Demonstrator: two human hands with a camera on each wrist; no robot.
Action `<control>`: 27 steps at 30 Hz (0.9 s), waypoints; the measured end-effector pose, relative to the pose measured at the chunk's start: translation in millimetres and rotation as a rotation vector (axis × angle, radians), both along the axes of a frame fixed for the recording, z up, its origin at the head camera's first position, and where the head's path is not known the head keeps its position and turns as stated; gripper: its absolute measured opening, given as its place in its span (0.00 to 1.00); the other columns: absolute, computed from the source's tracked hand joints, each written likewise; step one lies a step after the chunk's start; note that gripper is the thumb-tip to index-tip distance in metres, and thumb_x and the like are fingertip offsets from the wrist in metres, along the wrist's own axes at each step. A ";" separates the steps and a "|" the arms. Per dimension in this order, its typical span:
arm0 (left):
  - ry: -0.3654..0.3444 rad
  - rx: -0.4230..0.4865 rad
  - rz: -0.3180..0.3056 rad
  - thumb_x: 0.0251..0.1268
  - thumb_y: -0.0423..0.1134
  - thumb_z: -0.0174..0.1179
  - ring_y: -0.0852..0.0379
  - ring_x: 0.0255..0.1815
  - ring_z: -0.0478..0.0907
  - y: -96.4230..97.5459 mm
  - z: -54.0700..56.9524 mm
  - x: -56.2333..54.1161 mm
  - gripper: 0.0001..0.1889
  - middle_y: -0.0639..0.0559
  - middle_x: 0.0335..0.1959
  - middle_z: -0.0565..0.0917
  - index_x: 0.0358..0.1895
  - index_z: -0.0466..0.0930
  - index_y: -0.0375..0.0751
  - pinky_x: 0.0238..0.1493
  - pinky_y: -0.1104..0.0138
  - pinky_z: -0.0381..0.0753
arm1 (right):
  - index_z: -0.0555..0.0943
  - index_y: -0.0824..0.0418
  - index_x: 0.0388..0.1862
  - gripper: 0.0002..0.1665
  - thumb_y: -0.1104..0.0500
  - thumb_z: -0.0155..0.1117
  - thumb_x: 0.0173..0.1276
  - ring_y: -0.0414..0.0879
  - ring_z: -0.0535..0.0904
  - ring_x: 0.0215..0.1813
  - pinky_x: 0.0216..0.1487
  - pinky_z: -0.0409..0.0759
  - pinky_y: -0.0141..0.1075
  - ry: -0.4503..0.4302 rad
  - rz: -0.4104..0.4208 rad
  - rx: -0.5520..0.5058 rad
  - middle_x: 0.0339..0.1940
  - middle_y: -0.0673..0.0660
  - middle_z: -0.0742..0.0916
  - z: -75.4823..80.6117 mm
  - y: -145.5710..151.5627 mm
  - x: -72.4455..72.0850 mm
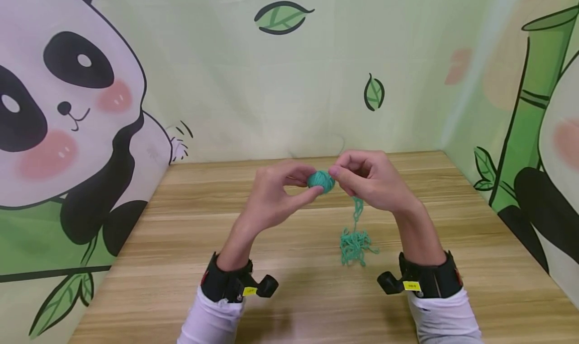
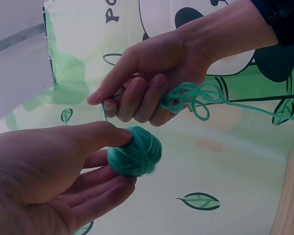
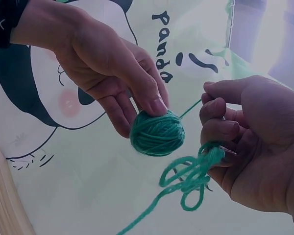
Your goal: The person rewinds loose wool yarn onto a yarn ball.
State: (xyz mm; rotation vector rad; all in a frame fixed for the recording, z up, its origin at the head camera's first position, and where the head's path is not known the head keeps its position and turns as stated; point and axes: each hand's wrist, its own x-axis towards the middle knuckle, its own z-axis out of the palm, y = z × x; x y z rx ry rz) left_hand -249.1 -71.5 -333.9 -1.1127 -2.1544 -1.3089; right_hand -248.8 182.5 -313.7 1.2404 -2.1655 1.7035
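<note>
A small ball of teal yarn (image 1: 321, 182) is held above the table between the thumb and fingers of my left hand (image 1: 280, 193). My right hand (image 1: 373, 181), just to the right of it, pinches the yarn strand (image 3: 191, 108) that runs taut off the ball. Loose loops of yarn (image 3: 188, 176) hang from the curled fingers of the right hand, seen in both wrist views. From there a strand drops to a tangled heap of teal yarn (image 1: 355, 246) lying on the table below.
The wooden table (image 1: 181, 263) stretches under both arms. Behind it and at the sides hangs a pale green cloth backdrop (image 1: 217, 73) printed with pandas, leaves and bamboo. Each wrist wears a black strap (image 1: 226, 278) with a small camera.
</note>
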 end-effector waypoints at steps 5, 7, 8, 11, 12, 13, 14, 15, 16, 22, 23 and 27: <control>-0.005 0.045 0.034 0.68 0.30 0.80 0.48 0.46 0.97 -0.3 -0.1 -0.3 0.14 0.40 0.48 0.96 0.54 0.91 0.31 0.56 0.67 0.97 | 0.85 0.61 0.39 0.12 0.68 0.61 0.87 0.44 0.63 0.16 0.15 0.60 0.38 0.007 0.007 -0.005 0.19 0.51 0.75 0.1 -0.3 0.7; -0.008 0.051 0.047 0.68 0.30 0.80 0.48 0.47 0.97 -0.3 0.1 -0.5 0.14 0.40 0.48 0.96 0.54 0.91 0.31 0.56 0.68 0.96 | 0.85 0.61 0.39 0.12 0.68 0.61 0.87 0.44 0.63 0.16 0.15 0.60 0.38 0.016 0.004 -0.006 0.19 0.51 0.75 0.1 -0.1 1.1; -0.012 0.053 0.052 0.68 0.30 0.80 0.48 0.47 0.97 -0.3 0.1 -0.6 0.14 0.40 0.48 0.96 0.54 0.91 0.31 0.56 0.68 0.96 | 0.85 0.61 0.38 0.12 0.68 0.61 0.87 0.44 0.63 0.16 0.15 0.60 0.37 0.022 0.003 -0.006 0.19 0.51 0.75 0.0 0.0 1.1; -0.027 0.057 0.070 0.68 0.30 0.81 0.47 0.47 0.97 -0.5 0.0 -0.4 0.14 0.40 0.48 0.96 0.53 0.91 0.32 0.56 0.67 0.97 | 0.85 0.61 0.39 0.12 0.68 0.62 0.87 0.43 0.63 0.16 0.15 0.60 0.37 0.037 0.009 -0.010 0.19 0.51 0.76 0.3 0.3 1.6; -0.031 0.061 0.078 0.68 0.30 0.81 0.47 0.47 0.97 -0.7 -0.1 -0.3 0.14 0.40 0.48 0.95 0.53 0.91 0.32 0.56 0.67 0.97 | 0.85 0.62 0.39 0.12 0.67 0.62 0.87 0.43 0.63 0.16 0.15 0.60 0.37 0.040 0.014 -0.012 0.19 0.51 0.76 0.3 0.3 1.6; -0.035 0.066 0.086 0.68 0.30 0.81 0.47 0.48 0.97 -0.6 -0.2 -0.2 0.14 0.40 0.48 0.95 0.54 0.91 0.32 0.56 0.66 0.97 | 0.85 0.62 0.39 0.11 0.67 0.62 0.87 0.43 0.63 0.17 0.15 0.60 0.37 0.044 0.019 -0.013 0.19 0.51 0.76 0.5 0.4 1.9; -0.039 0.076 0.091 0.68 0.30 0.80 0.46 0.48 0.97 -0.5 -0.2 -0.3 0.14 0.40 0.48 0.95 0.54 0.91 0.31 0.56 0.66 0.97 | 0.85 0.62 0.39 0.11 0.67 0.63 0.87 0.43 0.63 0.17 0.15 0.60 0.37 0.046 0.025 -0.013 0.20 0.52 0.76 0.6 0.4 1.9; -0.039 0.086 0.097 0.68 0.30 0.80 0.46 0.48 0.97 -0.3 -0.2 -0.4 0.14 0.39 0.48 0.95 0.54 0.91 0.31 0.55 0.66 0.97 | 0.85 0.62 0.39 0.11 0.67 0.63 0.87 0.43 0.63 0.17 0.15 0.60 0.37 0.048 0.031 -0.013 0.20 0.52 0.76 0.5 0.3 1.9; -0.038 0.097 0.103 0.68 0.30 0.80 0.46 0.48 0.97 -0.1 -0.2 -0.5 0.15 0.39 0.49 0.95 0.54 0.91 0.31 0.55 0.66 0.97 | 0.85 0.62 0.39 0.11 0.66 0.63 0.87 0.43 0.63 0.17 0.15 0.60 0.37 0.050 0.039 -0.012 0.20 0.52 0.76 0.7 0.1 2.3; -0.011 0.174 0.134 0.69 0.30 0.80 0.46 0.50 0.97 2.0 -0.7 -2.0 0.15 0.39 0.50 0.95 0.55 0.90 0.30 0.55 0.67 0.97 | 0.86 0.62 0.43 0.11 0.70 0.61 0.86 0.44 0.66 0.17 0.16 0.63 0.34 0.057 0.107 0.027 0.20 0.55 0.76 -1.8 -2.9 0.2; -0.007 0.189 0.140 0.69 0.30 0.80 0.46 0.50 0.97 1.8 -1.0 -2.2 0.15 0.39 0.50 0.95 0.55 0.90 0.30 0.55 0.67 0.97 | 0.87 0.61 0.44 0.11 0.71 0.60 0.86 0.44 0.66 0.18 0.16 0.64 0.34 0.059 0.121 0.034 0.20 0.55 0.76 -2.7 -3.8 -0.9; -0.007 0.254 0.147 0.69 0.29 0.80 0.45 0.52 0.96 1.4 -0.7 -1.9 0.15 0.39 0.52 0.95 0.55 0.90 0.30 0.56 0.65 0.97 | 0.87 0.62 0.45 0.13 0.74 0.59 0.84 0.44 0.67 0.18 0.17 0.66 0.34 0.064 0.156 0.049 0.20 0.55 0.76 -2.8 -6.7 -2.0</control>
